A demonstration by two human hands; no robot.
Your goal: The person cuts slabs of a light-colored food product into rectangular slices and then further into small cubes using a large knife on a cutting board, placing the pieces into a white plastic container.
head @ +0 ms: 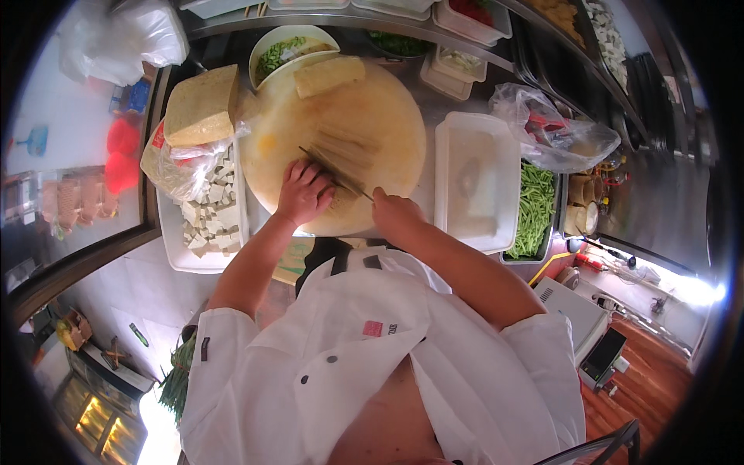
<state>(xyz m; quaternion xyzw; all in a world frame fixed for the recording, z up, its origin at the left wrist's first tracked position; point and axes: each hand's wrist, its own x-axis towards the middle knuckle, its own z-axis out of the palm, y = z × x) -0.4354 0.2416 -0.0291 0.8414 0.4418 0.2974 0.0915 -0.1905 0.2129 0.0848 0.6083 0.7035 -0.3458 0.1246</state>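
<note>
A round chopping board lies before me. My right hand grips the handle of a kitchen knife, whose blade stands over thin pale strips of food near the board's middle. My left hand rests against the near left side of the blade, fingers bent, over a pale brownish piece of the food; what its fingertips touch is partly hidden. A flat tan slab lies at the board's far edge. Left of the board, a large tan block sits on a plastic bag.
At left, a white tub holds pale cubes. A white container stands right of the board, beside a tray of cut green beans and a clear plastic bag. A bowl with chopped greens stands behind, under a metal shelf.
</note>
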